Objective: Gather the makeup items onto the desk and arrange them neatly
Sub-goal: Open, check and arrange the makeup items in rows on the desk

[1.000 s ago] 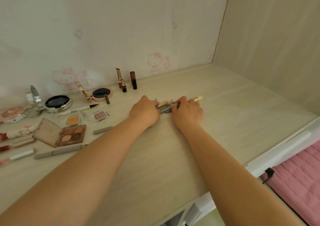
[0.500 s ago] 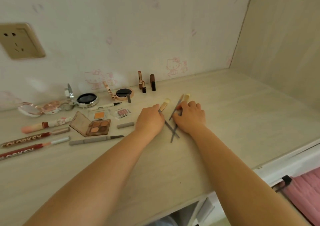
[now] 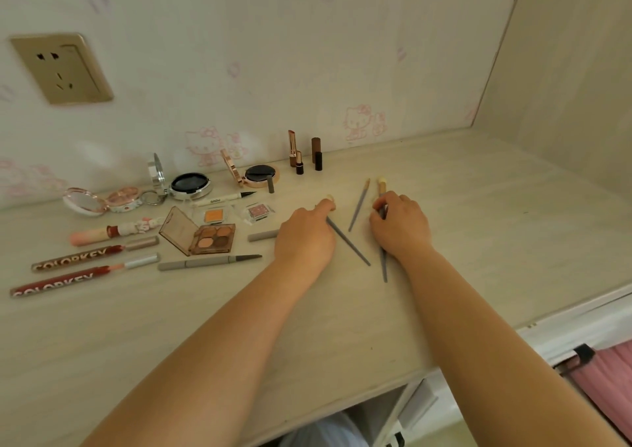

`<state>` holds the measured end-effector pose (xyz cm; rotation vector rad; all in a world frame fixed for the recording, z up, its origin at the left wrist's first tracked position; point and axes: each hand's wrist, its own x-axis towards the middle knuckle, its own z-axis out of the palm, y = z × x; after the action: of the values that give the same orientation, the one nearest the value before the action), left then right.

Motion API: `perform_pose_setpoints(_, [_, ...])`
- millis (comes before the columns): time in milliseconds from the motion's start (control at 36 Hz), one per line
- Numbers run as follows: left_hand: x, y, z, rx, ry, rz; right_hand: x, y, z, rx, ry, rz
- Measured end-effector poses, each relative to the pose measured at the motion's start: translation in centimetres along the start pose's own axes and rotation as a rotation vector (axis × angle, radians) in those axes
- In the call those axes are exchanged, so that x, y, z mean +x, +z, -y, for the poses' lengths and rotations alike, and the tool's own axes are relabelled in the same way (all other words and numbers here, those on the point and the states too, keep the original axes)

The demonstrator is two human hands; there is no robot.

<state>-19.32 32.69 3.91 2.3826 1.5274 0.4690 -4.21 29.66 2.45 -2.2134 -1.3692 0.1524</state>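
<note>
My two bare forearms are reaching out over the pale wood-grain surface (image 3: 342,327). My left hand (image 3: 304,238) is lying knuckles-up with its fingers curling onto a grey-handled makeup brush with a cream tip (image 3: 345,239), pressing it near the tip end while the handle is slanting out toward me. My right hand (image 3: 400,224) is pinching a second grey-handled brush with a cream head (image 3: 382,207), whose handle is running under my palm and sticking out by my wrist. Between my hands a third thin grey brush (image 3: 358,205) is lying free on the surface.

To the left, two long red lip gloss tubes (image 3: 82,265), a grey brow pencil (image 3: 208,261) and an open brown eyeshadow palette (image 3: 201,236) holding four brown and peach pans are lying flat. Beyond them are sitting two small clear single-pan cases (image 3: 236,214), one holding orange and one holding pink powder, and a white eyeliner pen (image 3: 222,199). Farther back, a silver cushion compact (image 3: 188,184) and a rose-gold compact (image 3: 260,176) are standing open, each showing a black inside. Three lipsticks (image 3: 302,154) are standing upright by the wall.
</note>
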Motion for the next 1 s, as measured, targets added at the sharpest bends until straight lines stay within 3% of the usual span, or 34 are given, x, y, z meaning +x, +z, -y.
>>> perform_pose_setpoints(194, [-0.8,-0.5,-0.5,-0.111,-0.039,-0.06,0.1,0.1,0.1,-0.026,0.004,-0.003])
perform_pose_setpoints(417, [-1.8,-0.7,-1.4,0.166,-0.059,0.104,0.0,0.1,0.2,-0.04,0.005,0.001])
perform_pose_setpoints(667, [-1.5,1.2,-1.8,0.213,0.004,0.015,-0.1,-0.3,-0.3,0.005,-0.002,0.017])
perform_pose_setpoints(1000, [0.4,1.8,-1.9,0.173,-0.001,0.064,0.0,-0.7,-0.4,0.034,-0.002,0.052])
